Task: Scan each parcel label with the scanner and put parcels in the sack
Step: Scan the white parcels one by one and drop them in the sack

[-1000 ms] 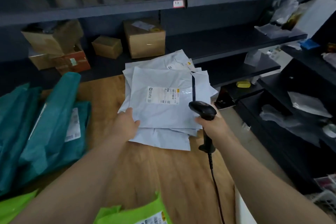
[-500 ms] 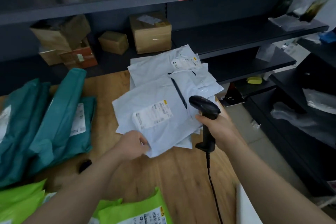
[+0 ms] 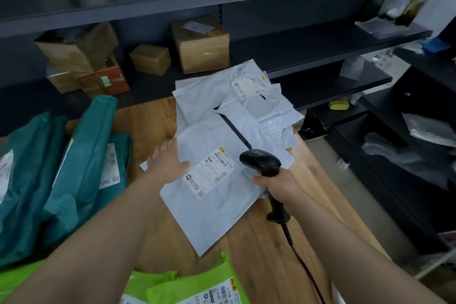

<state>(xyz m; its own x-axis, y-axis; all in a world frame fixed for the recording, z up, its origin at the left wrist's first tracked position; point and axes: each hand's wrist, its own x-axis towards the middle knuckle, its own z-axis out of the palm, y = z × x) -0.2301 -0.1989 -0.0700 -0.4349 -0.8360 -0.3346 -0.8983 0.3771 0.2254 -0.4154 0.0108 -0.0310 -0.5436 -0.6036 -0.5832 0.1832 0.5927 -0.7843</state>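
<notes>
A white mailer parcel (image 3: 212, 210) lies slanted on the wooden table (image 3: 259, 261), its label (image 3: 209, 173) face up. My left hand (image 3: 167, 163) rests flat on the parcel's left part with straight fingers. My right hand (image 3: 278, 185) grips the handle of a black corded scanner (image 3: 261, 163), whose head sits just right of the label. Behind them lies a stack of more white mailers (image 3: 232, 101). No sack is recognisable in view.
Teal parcels (image 3: 74, 175) are piled at the left and lime-green ones (image 3: 187, 289) at the near edge. Dark shelves (image 3: 308, 44) with cardboard boxes (image 3: 202, 44) run behind the table. More shelving with plastic bags (image 3: 429, 128) stands to the right, past the table's edge.
The top white parcel has been pulled off the stack toward me and turned. My left hand went from pinching its edge to lying flat on it. The scanner stays beside the label.
</notes>
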